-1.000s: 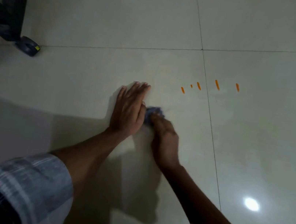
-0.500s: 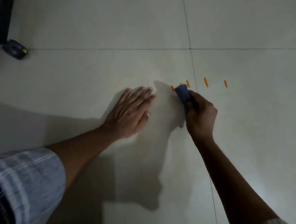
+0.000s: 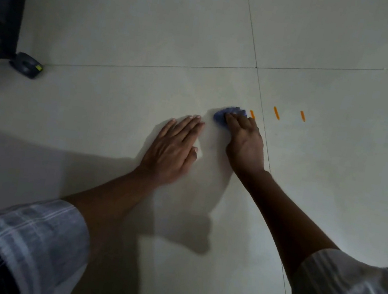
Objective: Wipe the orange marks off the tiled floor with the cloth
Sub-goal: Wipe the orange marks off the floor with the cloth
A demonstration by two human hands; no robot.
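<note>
My left hand (image 3: 175,149) lies flat on the floor (image 3: 129,36), fingers spread and holding nothing. Just beside it, my right hand (image 3: 245,142) presses a bunched blue cloth (image 3: 220,115) onto the tile; the fingers curl down on the cloth, which sticks out past the fingertips on the far side. Just right of the cloth sits one orange mark (image 3: 252,114), near the grout line. Two more marks (image 3: 276,113) lie farther right, apart from the cloth. Far to the left stands a dark frame (image 3: 7,0).
</note>
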